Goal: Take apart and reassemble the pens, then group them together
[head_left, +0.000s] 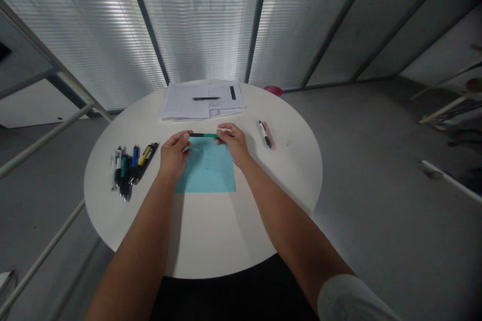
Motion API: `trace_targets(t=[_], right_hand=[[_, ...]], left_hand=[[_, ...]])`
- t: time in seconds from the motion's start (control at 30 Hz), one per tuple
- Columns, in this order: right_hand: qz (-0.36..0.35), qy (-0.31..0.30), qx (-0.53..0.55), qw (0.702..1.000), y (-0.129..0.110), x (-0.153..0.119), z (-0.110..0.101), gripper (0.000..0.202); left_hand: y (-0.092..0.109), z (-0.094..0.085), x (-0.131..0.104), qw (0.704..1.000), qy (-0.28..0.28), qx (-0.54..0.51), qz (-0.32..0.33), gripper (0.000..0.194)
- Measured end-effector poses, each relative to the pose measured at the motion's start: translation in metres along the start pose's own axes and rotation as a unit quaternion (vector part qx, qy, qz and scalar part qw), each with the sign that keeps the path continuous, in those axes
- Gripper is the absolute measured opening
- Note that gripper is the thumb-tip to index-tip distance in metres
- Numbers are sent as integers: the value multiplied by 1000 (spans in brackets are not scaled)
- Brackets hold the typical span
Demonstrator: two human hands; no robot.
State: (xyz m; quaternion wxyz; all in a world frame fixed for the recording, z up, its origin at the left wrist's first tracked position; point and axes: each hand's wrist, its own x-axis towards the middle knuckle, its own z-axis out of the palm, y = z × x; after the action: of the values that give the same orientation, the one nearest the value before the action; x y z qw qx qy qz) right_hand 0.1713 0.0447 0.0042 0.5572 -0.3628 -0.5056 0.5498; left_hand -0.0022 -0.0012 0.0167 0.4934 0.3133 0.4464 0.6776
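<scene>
A green pen with a black grip is held level between my two hands, over the far edge of a light-blue sheet of paper. My left hand pinches its black end. The green end sits between the thumb and fingers of my right hand. Left of my left hand lies a loose pile of several pens, among them a blue pen, a yellow pen and a green pen. To the right, a white and black pen lies beside a pink strip.
A stack of printed papers with a black pen on top lies at the far side of the round white table. Pale metal rails run along the left. Behind the table stand windows with blinds.
</scene>
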Motion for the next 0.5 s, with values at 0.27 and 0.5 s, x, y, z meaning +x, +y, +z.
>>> trace_targets(t=[0.27,0.5], right_hand=[[87,-4,167,982,-15,6,-4,55],[50,10,139,989,-17,3,-24,51]], left_hand=[[-9,7,-6,967,-42,226,108,16],[-8,2,-6,953,-69,264,129,25]])
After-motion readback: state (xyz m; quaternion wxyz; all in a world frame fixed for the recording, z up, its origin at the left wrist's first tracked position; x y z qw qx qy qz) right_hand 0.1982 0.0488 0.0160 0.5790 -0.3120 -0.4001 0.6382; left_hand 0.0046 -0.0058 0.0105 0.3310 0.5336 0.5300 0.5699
